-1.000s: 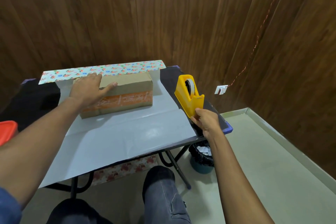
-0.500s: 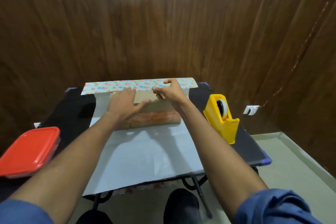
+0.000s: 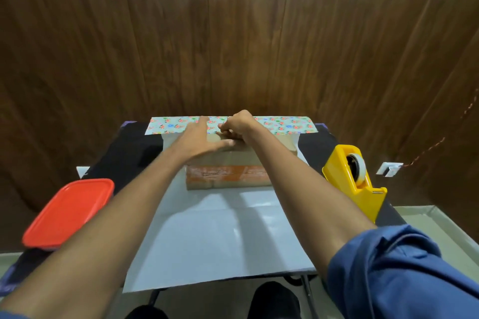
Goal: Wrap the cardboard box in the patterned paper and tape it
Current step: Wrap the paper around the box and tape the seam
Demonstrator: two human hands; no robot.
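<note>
From my feed, much of the cardboard box (image 3: 228, 176) is covered: both forearms cross over it, so I see only its near face with the orange printed band and part of its top. It sits on the patterned paper (image 3: 223, 235), towards the sheet's far end, and the paper lies white side up on the black table (image 3: 121, 153). The sheet's far edge is folded up over the box's far top edge, showing one floral strip (image 3: 282, 124).

My left hand (image 3: 201, 141) rests flat on the box top, fingers straight and together, fingertips reaching the floral strip. My right hand (image 3: 237, 125) is just beside it, fingers curled with the tips pinched together at the edge of the strip; I cannot tell what, if anything, is between them, since that spot is too small and blurred.

I count one box, one sheet of paper, and one yellow tape dispenser (image 3: 356, 181) to the right of the box, near the table's right edge. One container with a red lid (image 3: 68, 211) sits to the left of the box, nearer to me; its body is mostly hidden beneath the lid. The table's legs are cut off below the paper's near edge.
</note>
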